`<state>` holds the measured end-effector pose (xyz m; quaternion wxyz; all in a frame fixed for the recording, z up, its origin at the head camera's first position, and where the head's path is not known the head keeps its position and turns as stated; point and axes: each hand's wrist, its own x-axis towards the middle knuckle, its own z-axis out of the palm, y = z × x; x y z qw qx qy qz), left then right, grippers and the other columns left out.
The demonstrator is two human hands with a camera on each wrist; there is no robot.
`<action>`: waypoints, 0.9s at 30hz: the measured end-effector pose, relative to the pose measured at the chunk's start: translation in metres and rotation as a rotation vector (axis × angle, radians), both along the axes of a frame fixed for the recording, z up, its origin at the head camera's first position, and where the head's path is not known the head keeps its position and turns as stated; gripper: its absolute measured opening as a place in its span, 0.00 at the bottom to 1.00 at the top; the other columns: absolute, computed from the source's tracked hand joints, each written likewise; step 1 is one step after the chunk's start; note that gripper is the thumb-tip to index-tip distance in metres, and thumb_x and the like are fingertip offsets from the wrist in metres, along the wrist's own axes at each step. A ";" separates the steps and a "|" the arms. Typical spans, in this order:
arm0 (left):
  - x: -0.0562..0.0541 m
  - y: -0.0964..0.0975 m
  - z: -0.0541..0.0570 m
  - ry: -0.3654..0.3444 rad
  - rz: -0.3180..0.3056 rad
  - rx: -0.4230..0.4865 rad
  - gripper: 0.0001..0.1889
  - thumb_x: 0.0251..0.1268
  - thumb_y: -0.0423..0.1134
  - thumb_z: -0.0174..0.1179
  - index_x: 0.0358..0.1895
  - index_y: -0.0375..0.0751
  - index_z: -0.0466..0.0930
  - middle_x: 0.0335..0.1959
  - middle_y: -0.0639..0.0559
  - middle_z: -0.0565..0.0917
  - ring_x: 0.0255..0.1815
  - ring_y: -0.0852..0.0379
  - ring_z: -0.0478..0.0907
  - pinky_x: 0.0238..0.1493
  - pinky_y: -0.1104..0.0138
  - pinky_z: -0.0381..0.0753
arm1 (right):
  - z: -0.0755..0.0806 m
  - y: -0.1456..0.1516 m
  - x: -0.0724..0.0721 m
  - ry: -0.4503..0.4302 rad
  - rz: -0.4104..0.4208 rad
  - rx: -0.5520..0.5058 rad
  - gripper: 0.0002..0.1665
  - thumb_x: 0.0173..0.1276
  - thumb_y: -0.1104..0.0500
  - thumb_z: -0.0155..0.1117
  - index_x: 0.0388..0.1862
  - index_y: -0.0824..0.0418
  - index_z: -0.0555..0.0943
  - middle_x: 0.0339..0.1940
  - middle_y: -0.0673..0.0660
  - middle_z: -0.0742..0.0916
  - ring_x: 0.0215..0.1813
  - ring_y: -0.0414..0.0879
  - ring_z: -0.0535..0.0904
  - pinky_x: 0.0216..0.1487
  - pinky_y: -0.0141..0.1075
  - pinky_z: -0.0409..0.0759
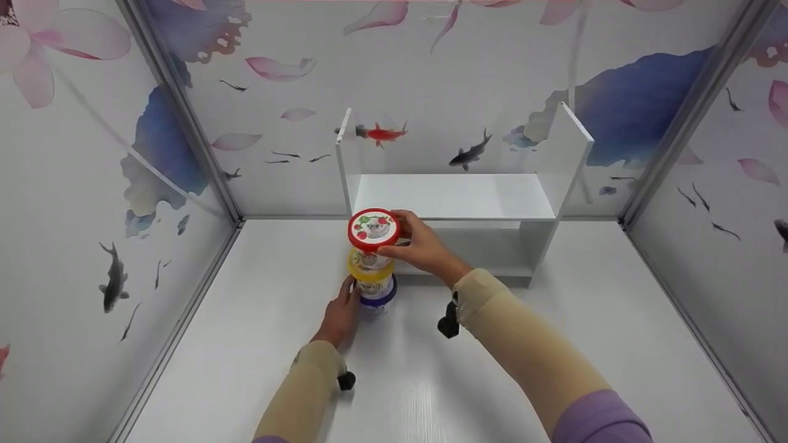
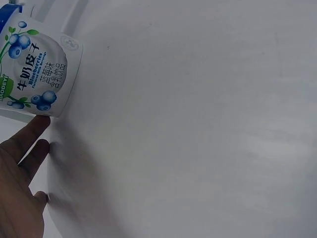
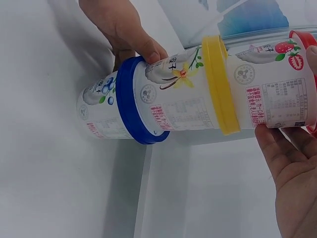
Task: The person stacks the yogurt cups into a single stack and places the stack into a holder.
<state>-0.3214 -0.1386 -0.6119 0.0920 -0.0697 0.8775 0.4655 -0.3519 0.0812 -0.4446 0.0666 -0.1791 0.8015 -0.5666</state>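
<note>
Three white printed tubs stand in a stack. At the bottom is a blue-lidded tub [image 2: 39, 69] with blueberries on its label. A yellow-lidded tub [image 3: 178, 94] with a vanilla flower sits on it, and a red-lidded strawberry tub [image 1: 373, 229] tops the stack. My right hand [image 1: 425, 246] grips the red-lidded tub from the right, thumb in front and fingers around the far side. On the left side of the stack, my left hand [image 1: 338, 317] rests with fingertips against the lower tubs; its thumb lies on the yellow-lidded tub just above the blue lid [image 3: 131, 99].
Right behind the stack, a white two-level shelf [image 1: 455, 194] with upright side panels stands against the back wall. White table [image 1: 615, 344] surrounds the tubs. Printed walls [image 1: 123, 258] with metal edge strips enclose it on the left, back and right.
</note>
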 end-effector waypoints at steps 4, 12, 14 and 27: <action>0.000 0.001 -0.001 0.003 0.006 -0.005 0.44 0.63 0.83 0.28 0.81 0.73 0.45 0.79 0.49 0.63 0.80 0.38 0.55 0.76 0.38 0.52 | -0.002 -0.001 -0.001 0.014 0.027 -0.017 0.56 0.54 0.43 0.81 0.77 0.51 0.62 0.65 0.49 0.79 0.65 0.45 0.76 0.64 0.42 0.78; 0.000 0.002 0.000 -0.042 0.025 0.011 0.45 0.60 0.85 0.29 0.81 0.76 0.43 0.80 0.49 0.60 0.81 0.39 0.51 0.75 0.36 0.49 | -0.002 -0.004 -0.002 0.003 0.025 -0.015 0.57 0.55 0.41 0.80 0.78 0.50 0.61 0.65 0.49 0.79 0.65 0.45 0.76 0.65 0.43 0.78; 0.000 0.002 0.000 -0.046 0.026 0.015 0.44 0.61 0.84 0.29 0.80 0.77 0.43 0.81 0.50 0.59 0.81 0.39 0.51 0.75 0.36 0.49 | -0.003 -0.004 -0.003 -0.007 0.020 -0.012 0.58 0.54 0.40 0.80 0.78 0.50 0.61 0.65 0.49 0.78 0.65 0.45 0.76 0.65 0.43 0.77; -0.003 0.000 -0.002 -0.062 0.032 0.028 0.42 0.62 0.84 0.30 0.80 0.79 0.43 0.81 0.48 0.59 0.81 0.38 0.51 0.75 0.35 0.49 | 0.000 -0.008 0.001 -0.044 0.015 0.012 0.58 0.56 0.38 0.78 0.80 0.47 0.58 0.69 0.49 0.77 0.68 0.46 0.73 0.67 0.46 0.76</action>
